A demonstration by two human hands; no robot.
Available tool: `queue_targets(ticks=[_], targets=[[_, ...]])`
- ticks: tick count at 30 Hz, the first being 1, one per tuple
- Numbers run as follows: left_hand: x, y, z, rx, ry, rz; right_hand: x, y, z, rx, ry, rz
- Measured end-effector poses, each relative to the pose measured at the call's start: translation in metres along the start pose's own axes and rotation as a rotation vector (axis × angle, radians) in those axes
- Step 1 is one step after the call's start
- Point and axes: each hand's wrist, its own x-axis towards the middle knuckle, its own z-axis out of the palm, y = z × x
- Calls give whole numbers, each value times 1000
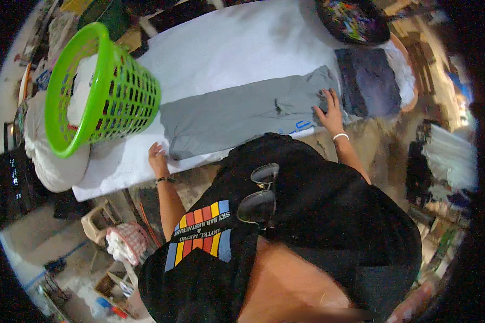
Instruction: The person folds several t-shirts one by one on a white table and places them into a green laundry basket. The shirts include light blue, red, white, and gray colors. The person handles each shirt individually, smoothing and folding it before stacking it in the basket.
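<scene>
A grey garment (226, 107), folded into a long strip with some blue print near its lower right edge, lies across a table covered in white cloth (242, 48). On the garment's right end rests my right hand (329, 111), its fingers spread and a white band at the wrist. My left hand (157, 157), with a dark bracelet, is at the table's near edge beside the garment's lower left corner, fingers slightly bent and holding nothing that shows. Right of the garment is a folded dark cloth (370, 80).
A green plastic laundry basket (107, 80) with white cloth in it stands tilted at the left, by a white bundle (60, 165). A dark round container of colourful items (353, 20) is at the far right. Below left are a plastic chair (97, 222) and a pink basket (135, 242).
</scene>
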Motion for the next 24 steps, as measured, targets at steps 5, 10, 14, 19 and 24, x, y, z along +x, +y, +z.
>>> queue_targets(ticks=[5,10,14,19,24], targets=[[13,34,49,518,-104,114,2,-8,-5,-29,39,64],[-14,86,90,360,-442,54,5,-14,-16,-3,133,38],[-48,128,121,118,-570,226,5,-12,-33,65,228,41],[-120,170,218,423,-737,541,7,-10,-45,126,232,-5],[-133,157,257,244,-846,42,6,-1,-62,71,191,-17]])
